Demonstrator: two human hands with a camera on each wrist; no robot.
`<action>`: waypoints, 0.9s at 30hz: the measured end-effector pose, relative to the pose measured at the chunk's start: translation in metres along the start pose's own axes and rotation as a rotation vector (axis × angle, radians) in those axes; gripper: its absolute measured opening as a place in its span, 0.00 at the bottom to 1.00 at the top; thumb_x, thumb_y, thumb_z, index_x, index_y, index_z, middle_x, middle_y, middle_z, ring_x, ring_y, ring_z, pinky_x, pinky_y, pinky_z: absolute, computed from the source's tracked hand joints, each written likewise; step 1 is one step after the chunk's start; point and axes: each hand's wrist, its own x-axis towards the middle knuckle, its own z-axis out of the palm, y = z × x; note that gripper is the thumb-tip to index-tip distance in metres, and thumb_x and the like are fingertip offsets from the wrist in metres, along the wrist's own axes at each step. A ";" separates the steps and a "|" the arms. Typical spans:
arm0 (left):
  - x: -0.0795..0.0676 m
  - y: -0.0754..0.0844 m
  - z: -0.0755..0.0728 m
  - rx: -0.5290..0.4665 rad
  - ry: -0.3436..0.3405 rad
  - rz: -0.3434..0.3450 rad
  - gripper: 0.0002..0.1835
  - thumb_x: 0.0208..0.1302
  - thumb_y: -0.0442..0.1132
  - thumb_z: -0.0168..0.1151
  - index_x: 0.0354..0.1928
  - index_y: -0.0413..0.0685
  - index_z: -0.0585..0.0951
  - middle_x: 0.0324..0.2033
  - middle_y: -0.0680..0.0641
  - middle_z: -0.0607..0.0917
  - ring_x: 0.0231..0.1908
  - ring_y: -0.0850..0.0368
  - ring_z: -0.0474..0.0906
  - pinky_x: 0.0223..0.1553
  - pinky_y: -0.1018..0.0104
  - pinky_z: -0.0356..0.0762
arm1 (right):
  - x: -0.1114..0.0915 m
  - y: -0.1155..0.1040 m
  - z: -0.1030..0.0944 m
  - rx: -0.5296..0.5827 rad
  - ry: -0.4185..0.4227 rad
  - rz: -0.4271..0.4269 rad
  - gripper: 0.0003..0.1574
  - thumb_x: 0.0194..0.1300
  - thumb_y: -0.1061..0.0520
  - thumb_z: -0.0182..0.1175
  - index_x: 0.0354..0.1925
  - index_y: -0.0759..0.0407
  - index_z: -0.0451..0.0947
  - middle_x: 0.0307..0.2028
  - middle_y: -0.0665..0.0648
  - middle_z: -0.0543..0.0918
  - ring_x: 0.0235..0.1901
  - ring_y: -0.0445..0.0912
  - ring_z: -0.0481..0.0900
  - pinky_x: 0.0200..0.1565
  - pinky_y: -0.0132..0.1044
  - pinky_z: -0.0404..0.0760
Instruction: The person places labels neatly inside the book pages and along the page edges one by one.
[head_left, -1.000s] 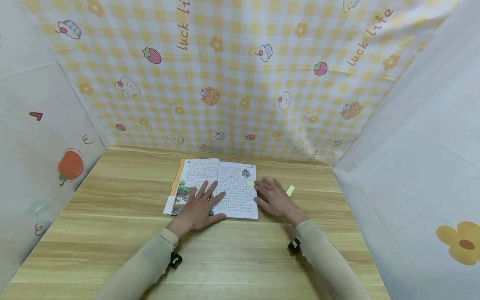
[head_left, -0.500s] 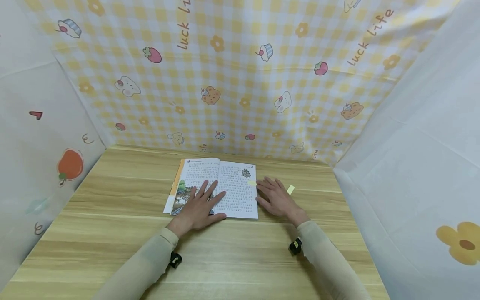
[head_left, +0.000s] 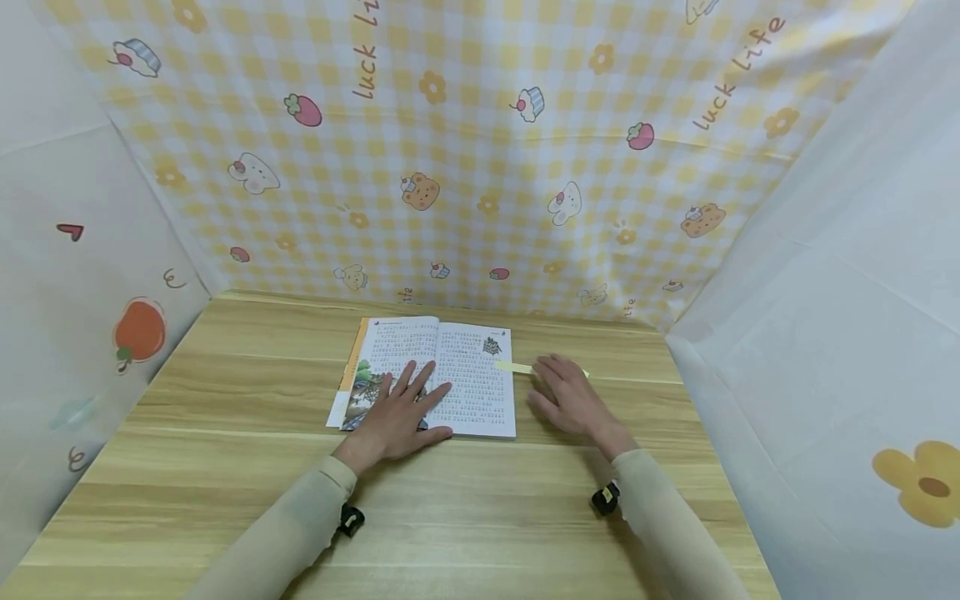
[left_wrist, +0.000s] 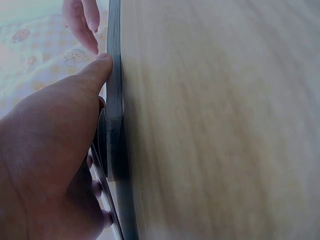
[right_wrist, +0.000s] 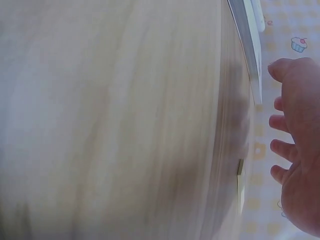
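Observation:
An open book (head_left: 468,400) with printed text and a coloured picture lies on the wooden table. My left hand (head_left: 396,421) rests spread across its left page and middle, the thumb at the lower edge; the left wrist view shows this thumb on the book's edge. A pale yellow sticky strip (head_left: 513,367) lies on the right page and sticks out past its right edge. My right hand (head_left: 573,400) is over the table right of the book, fingers loosely extended, its fingertips by the strip's outer end. In the right wrist view, it appears raised above the table, holding nothing.
A small pale yellow sticky pad (right_wrist: 241,192) lies on the table near my right hand, mostly hidden behind it in the head view. A yellow checked cloth (head_left: 465,167) hangs behind the table (head_left: 465,517), and white cloths hang at both sides.
My right hand has moved right, away from the book's right edge, uncovering the outer part of the yellow strip and covering most of the pad. The left hand has stayed still.

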 end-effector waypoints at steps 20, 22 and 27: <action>-0.001 0.005 -0.005 0.052 -0.022 -0.018 0.44 0.82 0.69 0.61 0.90 0.59 0.65 0.93 0.39 0.49 0.92 0.29 0.41 0.86 0.17 0.41 | -0.014 -0.024 -0.003 -0.013 -0.012 -0.082 0.47 0.76 0.40 0.71 0.78 0.68 0.75 0.79 0.72 0.77 0.80 0.74 0.71 0.82 0.72 0.68; -0.001 0.005 -0.005 0.050 -0.014 -0.018 0.44 0.81 0.69 0.61 0.90 0.59 0.65 0.93 0.39 0.50 0.92 0.28 0.41 0.86 0.17 0.42 | -0.014 -0.028 -0.002 -0.008 -0.037 -0.083 0.48 0.76 0.39 0.71 0.79 0.67 0.74 0.80 0.71 0.76 0.81 0.73 0.70 0.83 0.72 0.67; -0.001 0.005 -0.005 0.042 -0.011 -0.017 0.44 0.82 0.68 0.62 0.90 0.58 0.66 0.93 0.38 0.50 0.92 0.28 0.42 0.86 0.17 0.41 | -0.014 -0.036 0.000 -0.001 -0.099 -0.088 0.49 0.78 0.37 0.70 0.82 0.64 0.72 0.82 0.69 0.74 0.84 0.71 0.67 0.84 0.70 0.66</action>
